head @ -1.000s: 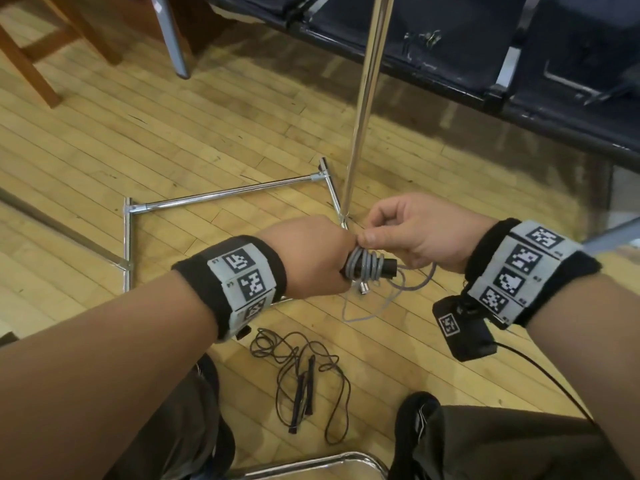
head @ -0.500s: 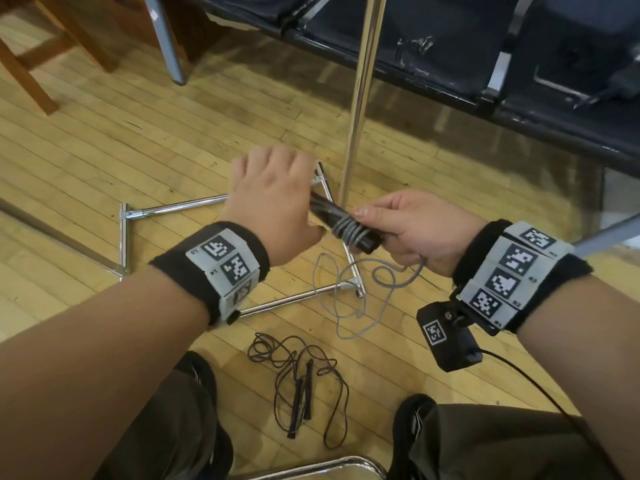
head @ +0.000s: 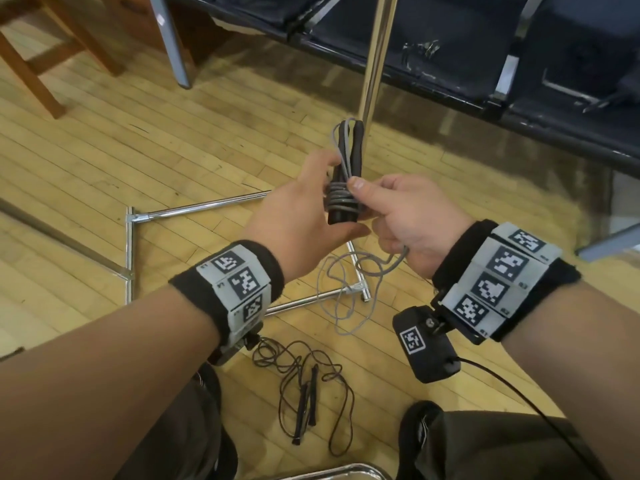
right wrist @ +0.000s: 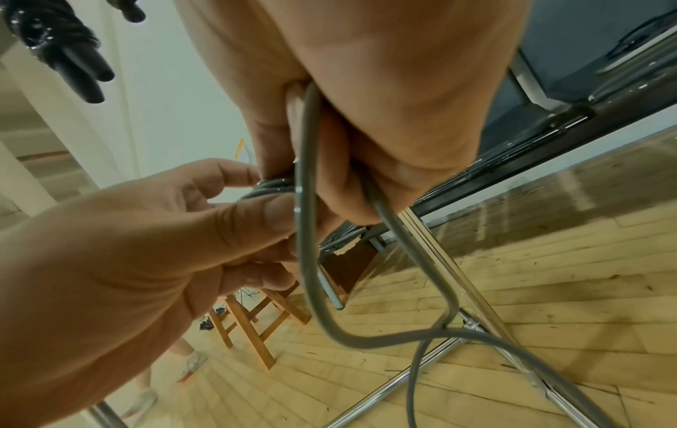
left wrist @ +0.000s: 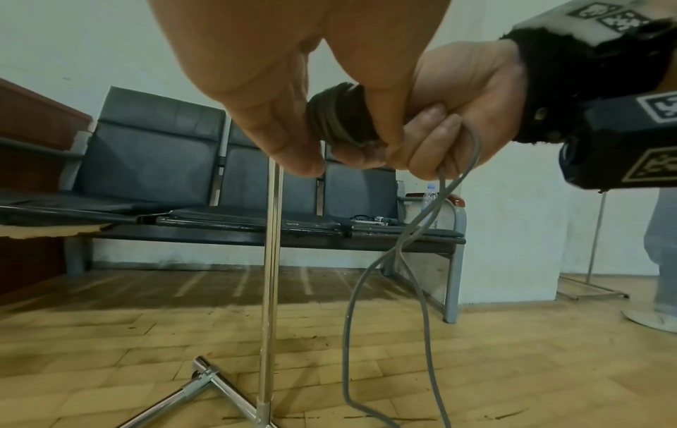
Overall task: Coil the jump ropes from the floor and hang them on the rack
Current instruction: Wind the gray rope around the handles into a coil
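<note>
A grey jump rope has its two black handles (head: 347, 157) standing upright together, with grey cord (head: 341, 199) wound around their lower part. My left hand (head: 313, 199) cups the handles from the left, fingers behind them and thumb under them. My right hand (head: 388, 209) presses its thumb on the coil and curls its fingers round the loose cord (left wrist: 428, 220), which hangs down to the floor (head: 346, 299). A second, dark jump rope (head: 304, 386) lies tangled on the floor between my knees. The chrome rack pole (head: 375, 57) rises just behind the handles.
The rack's chrome base bars (head: 197, 211) lie on the wooden floor. A row of dark seats (head: 485, 46) runs behind, with a wooden stool (head: 52, 64) at the far left. A black coiled rope bundle (right wrist: 55, 37) hangs above. Another person's leg (left wrist: 663, 260) stands to the right.
Both hands have risen and the handles have turned from lying crosswise to upright. My left hand has shifted from over the handles to their left side. More cord is wound on.
</note>
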`<state>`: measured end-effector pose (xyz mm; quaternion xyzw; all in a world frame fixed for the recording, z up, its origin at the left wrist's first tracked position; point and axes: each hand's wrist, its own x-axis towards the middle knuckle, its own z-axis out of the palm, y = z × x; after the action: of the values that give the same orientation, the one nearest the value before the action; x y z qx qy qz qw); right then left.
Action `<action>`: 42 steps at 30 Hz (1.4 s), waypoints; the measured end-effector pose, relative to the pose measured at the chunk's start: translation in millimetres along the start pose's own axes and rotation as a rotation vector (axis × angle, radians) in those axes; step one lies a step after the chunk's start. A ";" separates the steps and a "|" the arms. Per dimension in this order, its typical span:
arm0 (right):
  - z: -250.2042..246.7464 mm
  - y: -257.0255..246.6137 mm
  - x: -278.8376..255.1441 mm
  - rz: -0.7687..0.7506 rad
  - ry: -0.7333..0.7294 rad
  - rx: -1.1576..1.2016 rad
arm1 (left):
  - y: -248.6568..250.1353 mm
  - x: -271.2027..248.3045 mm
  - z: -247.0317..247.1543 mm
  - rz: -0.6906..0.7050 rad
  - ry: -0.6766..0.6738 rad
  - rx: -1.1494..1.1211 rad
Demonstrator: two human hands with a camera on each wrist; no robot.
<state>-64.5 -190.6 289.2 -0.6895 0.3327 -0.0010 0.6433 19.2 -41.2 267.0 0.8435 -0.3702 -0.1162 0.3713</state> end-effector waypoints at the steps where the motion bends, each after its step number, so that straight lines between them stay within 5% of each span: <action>1: -1.2 -1.3 -0.3 0.004 -0.015 0.021 | 0.4 -0.8 -2.7 0.022 0.002 -0.005; 11: -12.1 -9.8 -12.8 -0.007 -0.030 0.100 | 2.5 5.5 -7.2 -0.043 -0.063 -0.226; 14: -10.6 -3.4 -15.6 -0.014 -0.002 0.002 | 1.3 9.8 3.5 -0.188 -0.265 -0.325; 16: -8.6 2.2 -16.8 -0.031 0.004 -0.056 | -0.1 12.9 10.3 -0.263 -0.424 -0.602; 20: -13.3 4.3 -16.2 -0.073 -0.033 -0.140 | -4.2 14.9 10.9 -0.365 -0.524 -0.972; 29: -29.6 -4.7 -16.7 -0.142 -0.119 -0.373 | -4.7 14.9 4.0 -0.348 -0.665 -1.012; 35: -31.4 -8.2 -16.2 -0.223 -0.046 -0.709 | 3.4 15.5 3.5 -0.468 -0.555 -1.066; 42: -38.7 -7.5 -13.5 -0.304 -0.162 -0.714 | -3.6 22.8 3.7 -0.406 -0.414 -1.122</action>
<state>-88.2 -219.0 308.3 -0.9092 0.1542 0.0740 0.3796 35.3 -57.8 263.7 0.5341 -0.1495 -0.5216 0.6484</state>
